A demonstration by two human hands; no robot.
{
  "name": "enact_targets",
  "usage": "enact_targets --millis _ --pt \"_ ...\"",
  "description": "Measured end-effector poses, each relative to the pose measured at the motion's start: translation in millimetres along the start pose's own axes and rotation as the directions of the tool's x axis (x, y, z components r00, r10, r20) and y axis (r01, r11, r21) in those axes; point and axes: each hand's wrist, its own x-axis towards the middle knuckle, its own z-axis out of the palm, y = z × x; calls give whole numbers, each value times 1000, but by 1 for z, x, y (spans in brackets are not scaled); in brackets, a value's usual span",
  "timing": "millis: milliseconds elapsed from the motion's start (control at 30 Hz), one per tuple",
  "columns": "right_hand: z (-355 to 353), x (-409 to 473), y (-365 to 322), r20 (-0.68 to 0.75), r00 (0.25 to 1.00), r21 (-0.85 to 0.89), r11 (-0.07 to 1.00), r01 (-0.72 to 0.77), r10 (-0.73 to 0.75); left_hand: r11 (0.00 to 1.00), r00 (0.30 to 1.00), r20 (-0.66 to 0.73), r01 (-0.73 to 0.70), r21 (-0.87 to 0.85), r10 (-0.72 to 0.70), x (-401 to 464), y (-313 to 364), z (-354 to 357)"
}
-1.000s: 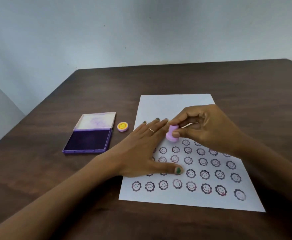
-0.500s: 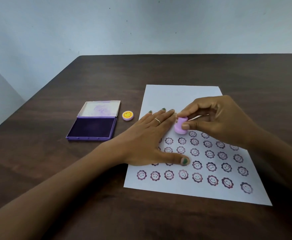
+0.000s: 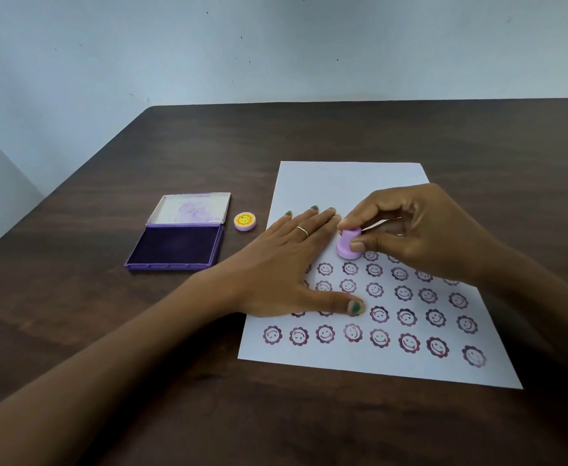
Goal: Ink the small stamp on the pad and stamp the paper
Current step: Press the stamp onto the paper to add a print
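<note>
A white sheet of paper (image 3: 350, 183) lies on the dark table, its near half covered with rows of purple smiley flower prints. My right hand (image 3: 420, 233) pinches a small lilac stamp (image 3: 347, 244) between thumb and fingers, its base down on the paper at the left end of the top row of prints. My left hand (image 3: 286, 267) lies flat, fingers spread, on the paper's left side, right beside the stamp. The purple ink pad (image 3: 176, 248) sits open to the left of the paper.
The pad's white lid (image 3: 193, 208) is folded back, stained with ink. A small round cap with a yellow smiley (image 3: 245, 221) lies between pad and paper. The dark wooden table (image 3: 343, 129) ends at a pale wall behind.
The view has shifted, so everything sits lower and further right in frame. The stamp stays held in my right hand at the same spot on the paper; my left hand stays flat.
</note>
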Motion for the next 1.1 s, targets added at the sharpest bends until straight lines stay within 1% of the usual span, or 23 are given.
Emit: enact_targets --millis 600,800,967,1100 --pt "0 -1 1 22 1000 -38 999 11 -10 1000 1000 -4 -3 14 3 1 0 0" --pt "4 -3 0 -3 999 -69 997 36 -37 1000 1000 11 -4 11 4 1 2 -1" --pt "4 -4 0 -31 999 -1 1000 12 -12 1000 1000 -3 -22 18 22 0 0 0" --pt "7 -6 -1 -38 999 -39 999 34 -35 1000 1000 1 -13 14 13 0 1 0"
